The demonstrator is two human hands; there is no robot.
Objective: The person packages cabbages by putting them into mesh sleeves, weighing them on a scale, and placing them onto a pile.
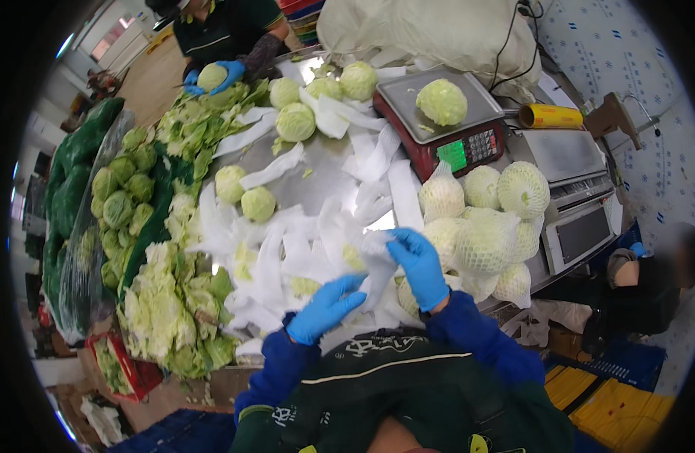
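Observation:
My right hand (418,263), in a blue glove, pinches the upper end of a white foam net sleeve (380,261). The sleeve hangs down towards my left hand (327,307), also gloved in blue. Thumb and fingers of that hand are apart beside the sleeve's lower part; whether they touch it is hard to tell. Under both hands lies a heap of flat white foam net sleeves (302,249) mixed with cabbage leaf scraps. Just right of my right hand, several cabbages in foam nets (486,240) are piled up. Two bare cabbages (258,204) (230,184) sit beyond the heap.
A cabbage (442,102) rests on a red digital scale (421,141). Another scale (579,226) and a yellow roll (551,116) stand right. Trimmed leaves (161,300) and a bag of cabbages (121,198) lie left. Across the table, a gloved co-worker (223,34) holds a cabbage (212,77).

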